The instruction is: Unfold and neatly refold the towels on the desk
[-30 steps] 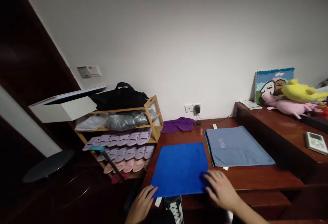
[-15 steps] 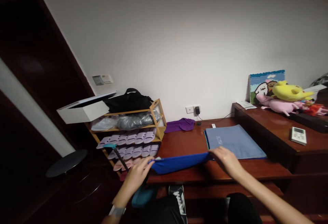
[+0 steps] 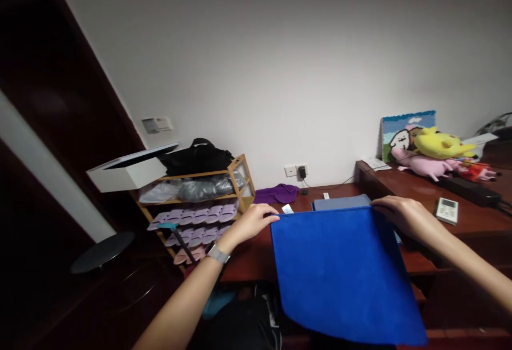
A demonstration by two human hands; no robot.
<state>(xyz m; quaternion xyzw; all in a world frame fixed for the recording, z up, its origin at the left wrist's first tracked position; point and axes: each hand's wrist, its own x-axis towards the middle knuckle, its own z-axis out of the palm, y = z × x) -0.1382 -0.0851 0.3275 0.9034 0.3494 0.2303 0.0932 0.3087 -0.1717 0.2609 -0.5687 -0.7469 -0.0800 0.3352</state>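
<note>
A bright blue cloth (image 3: 344, 270) hangs spread out between my two hands, its top edge pulled nearly straight. My left hand (image 3: 256, 221) pinches its upper left corner, where a white tag (image 3: 287, 209) sticks up close by. At the upper right corner, my right hand (image 3: 394, 211) grips the edge between thumb and fingers. Behind the blue cloth, a grey-blue cloth (image 3: 340, 202) lies flat on the dark red wooden bench (image 3: 256, 256), mostly hidden. A crumpled purple cloth (image 3: 278, 193) rests at the back of the bench, against the wall.
Left of the bench stands a wooden shoe rack (image 3: 244, 179) with lilac slippers (image 3: 214, 214), a black bag (image 3: 198, 158) and a white box (image 3: 126, 174). On the raised ledge at right are plush toys (image 3: 440, 144) and a small white device (image 3: 447, 210). A round stool (image 3: 102, 252) stands far left.
Both hands have risen and shifted right with the blue cloth. Earlier it was a narrow band low over the bench; now it hangs open, covering most of the grey-blue cloth.
</note>
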